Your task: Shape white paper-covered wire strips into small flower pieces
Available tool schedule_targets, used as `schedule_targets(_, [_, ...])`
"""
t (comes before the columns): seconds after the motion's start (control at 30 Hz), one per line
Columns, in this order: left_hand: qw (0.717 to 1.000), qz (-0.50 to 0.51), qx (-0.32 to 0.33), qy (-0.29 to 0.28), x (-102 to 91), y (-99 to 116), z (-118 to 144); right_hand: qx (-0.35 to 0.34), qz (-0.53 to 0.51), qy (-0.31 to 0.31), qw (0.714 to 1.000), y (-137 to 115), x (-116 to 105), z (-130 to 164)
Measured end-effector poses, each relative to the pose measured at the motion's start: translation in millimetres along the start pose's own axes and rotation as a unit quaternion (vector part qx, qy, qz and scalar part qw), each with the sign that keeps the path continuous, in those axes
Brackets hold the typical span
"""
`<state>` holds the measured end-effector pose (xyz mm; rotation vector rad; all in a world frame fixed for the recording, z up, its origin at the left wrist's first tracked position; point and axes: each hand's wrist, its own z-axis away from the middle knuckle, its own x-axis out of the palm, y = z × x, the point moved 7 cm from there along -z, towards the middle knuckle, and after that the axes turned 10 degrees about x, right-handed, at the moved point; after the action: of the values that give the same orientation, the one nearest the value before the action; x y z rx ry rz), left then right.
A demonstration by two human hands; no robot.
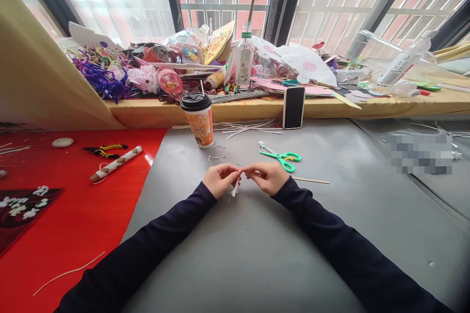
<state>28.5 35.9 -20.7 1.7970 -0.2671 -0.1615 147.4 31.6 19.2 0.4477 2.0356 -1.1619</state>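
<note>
My left hand (222, 180) is closed in a pinch on a short white cord (235, 189) with a frayed lower end, held over the grey mat. My right hand (267, 177) is closed too, its thumb and forefinger pinched at the cord's upper end. Whatever lies between those right fingertips is too small to make out. Just beyond the right hand lie green-handled scissors (282, 160), with a small white flower shape (261, 144) by their tip. A thin wooden stick (312, 180) reaches out to the right from behind my right wrist.
A lidded paper cup (200, 122) with a straw stands beyond my left hand. White cords (253, 128) and an upright phone (293, 107) are farther back. Pliers (105, 149) and a cord-wrapped roll (116, 164) lie on the red surface (110, 205). Craft materials crowd the windowsill (147, 113).
</note>
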Motion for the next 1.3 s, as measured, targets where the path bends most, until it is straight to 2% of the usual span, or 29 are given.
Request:
schedule_targets(0.17, [0.998,-0.030,0.048,-0.008,2.2,6,0,0.078,-0.089,-0.039,0.992,10,2,-1])
schedule_targets(0.4, [0.999,-0.011,0.032,-0.013,2.4,6,0,0.111,-0.121,-0.022,0.986,14,6,-1])
schedule_targets(0.53, [1.000,0.017,-0.015,-0.009,2.7,1,-1,0.074,-0.087,0.013,0.993,9,2,0])
schedule_targets(0.67, [0.993,0.065,-0.094,-0.015,4.2,-9,1,0.014,-0.001,0.052,0.999,-1,-4,2])
schedule_targets(0.77, [0.986,0.102,-0.128,-0.016,4.4,-16,2,-0.025,0.072,0.066,0.995,-5,-4,6])
schedule_targets(0.93, [0.972,0.166,-0.165,-0.012,6.3,-24,5,-0.101,0.180,0.080,0.975,-9,1,10])
schedule_targets(1.1, [0.961,0.198,-0.190,-0.011,8.0,-25,8,-0.194,0.272,0.105,0.937,-16,3,13])
schedule_targets(1.2, [0.968,0.174,-0.179,-0.008,6.7,-24,8,-0.228,0.283,0.094,0.927,-21,2,14])
schedule_targets(1.3, [0.992,0.096,-0.086,-0.008,4.5,-11,5,-0.176,0.210,0.061,0.960,-19,-5,10])
